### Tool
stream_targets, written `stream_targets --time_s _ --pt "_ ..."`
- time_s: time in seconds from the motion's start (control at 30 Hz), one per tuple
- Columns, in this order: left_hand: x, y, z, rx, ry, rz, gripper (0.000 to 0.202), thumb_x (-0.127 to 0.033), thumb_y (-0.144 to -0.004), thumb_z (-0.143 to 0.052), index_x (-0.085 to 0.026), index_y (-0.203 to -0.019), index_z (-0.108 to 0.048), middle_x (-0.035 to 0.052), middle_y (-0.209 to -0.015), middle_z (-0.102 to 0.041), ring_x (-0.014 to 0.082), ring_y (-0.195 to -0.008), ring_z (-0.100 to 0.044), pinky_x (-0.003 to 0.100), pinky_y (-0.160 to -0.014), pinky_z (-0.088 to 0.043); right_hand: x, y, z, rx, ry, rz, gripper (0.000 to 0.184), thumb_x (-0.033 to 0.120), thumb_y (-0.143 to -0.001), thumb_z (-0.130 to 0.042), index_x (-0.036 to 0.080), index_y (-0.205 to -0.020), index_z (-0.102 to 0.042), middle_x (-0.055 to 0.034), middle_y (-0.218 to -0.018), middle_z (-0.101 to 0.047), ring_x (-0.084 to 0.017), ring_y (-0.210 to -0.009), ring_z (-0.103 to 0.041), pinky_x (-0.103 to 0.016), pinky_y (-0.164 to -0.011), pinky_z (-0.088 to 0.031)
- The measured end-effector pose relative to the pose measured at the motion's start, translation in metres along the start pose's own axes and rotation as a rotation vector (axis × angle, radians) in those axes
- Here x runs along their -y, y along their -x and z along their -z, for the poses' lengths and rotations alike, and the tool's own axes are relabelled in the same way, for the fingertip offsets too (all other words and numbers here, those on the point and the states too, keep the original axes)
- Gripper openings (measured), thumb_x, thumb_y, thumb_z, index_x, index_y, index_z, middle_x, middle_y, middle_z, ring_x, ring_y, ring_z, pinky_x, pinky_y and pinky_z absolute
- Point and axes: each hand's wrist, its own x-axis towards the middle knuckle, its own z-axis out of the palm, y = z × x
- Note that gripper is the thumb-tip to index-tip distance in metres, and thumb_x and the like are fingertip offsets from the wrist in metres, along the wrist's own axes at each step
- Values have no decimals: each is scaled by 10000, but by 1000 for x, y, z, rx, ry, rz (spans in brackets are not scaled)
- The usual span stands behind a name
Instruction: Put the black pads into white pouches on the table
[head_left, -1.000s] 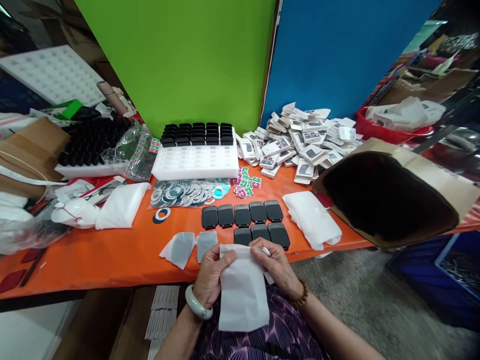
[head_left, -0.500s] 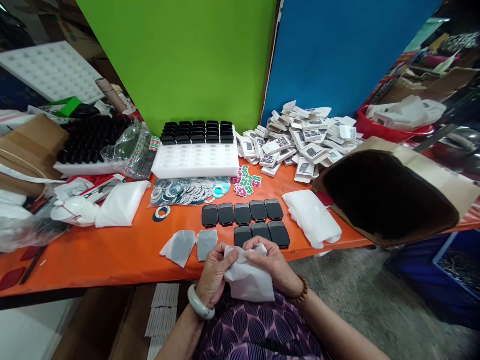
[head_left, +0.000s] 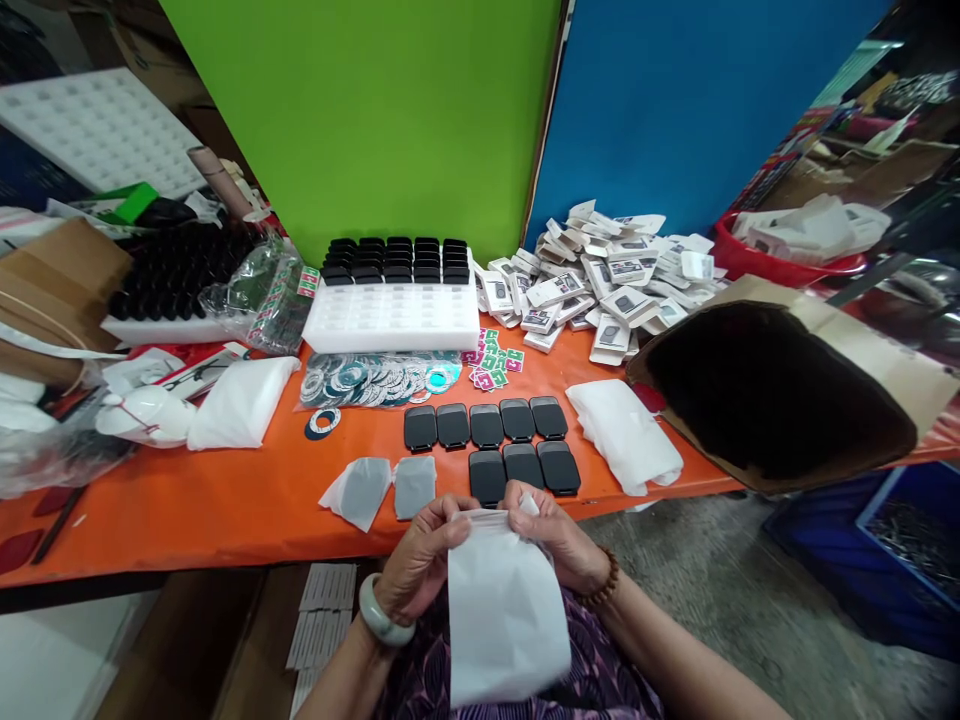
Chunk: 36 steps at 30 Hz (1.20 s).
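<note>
Surface: orange table [head_left: 187, 510] beyond the grip, green and blue panels behind.
Beyond grip: black cases [head_left: 491, 445] in two rows, just past the fingertips; two filled pouches [head_left: 382, 488] to the left of them.
Grip: left hand [head_left: 420, 555] and right hand [head_left: 559, 535] both pinching the top edge of a white pouch [head_left: 502, 610], hanging flat over the lap.
Change: crumpled between the hands half a second ago, now spread out long.
Hidden: pouch contents not visible; lower corner cut off by the frame edge.
</note>
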Motion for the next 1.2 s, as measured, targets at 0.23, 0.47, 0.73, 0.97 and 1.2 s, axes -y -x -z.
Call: stream_targets --time_s 0.23,0.47,0.73,0.97,1.2 --pt "-1 -2 7 -10 -10 38 311 -231 -648 -802 -166 -612 -499 -46 -551 -525 64 -504 -474 184 -501 -356 -4 -2 -1 7 4 63 375 437 -727 -737 192 -682 -457 56 -624 -413 -64 -490 -277 -200 -455 -217" --pt "8 -1 12 -10 -27 22 368 -279 -654 -801 -186 -644 -445 -56 -545 -504 46 -452 -435 170 -447 -311 -10 -2 0 18 -15 56 359 442 -765 -712 204 -724 -447 102 -514 -358 -37 -384 -166 -189 -374 -144" --pt "-24 2 25 60 -968 -64 170 -355 -779 -641 -188 -778 -609 -50 -626 -542 96 -527 -491 228 -521 -369 13 -1 10 110 554 4 302 439 -803 -670 186 -740 -518 78 -543 -444 -57 -444 -353 -183 -435 -284" --pt "-26 1 20 87 -1687 -238 158 -197 -803 -534 -197 -727 -673 21 -746 -632 190 -807 -562 311 -793 -395 26 -34 32 -147 1598 211 359 230 -761 -729 182 -1078 -568 -89 -1102 -584 -215 -917 -597 -317 -768 -458" --pt "-20 0 29 174 -1700 -226 179 -175 -828 -504 -193 -779 -675 19 -778 -653 167 -770 -581 261 -737 -392 27 -64 26 -30 1937 81 496 363 -688 -796 151 -1043 -522 -122 -1108 -549 -242 -872 -608 -327 -719 -463"
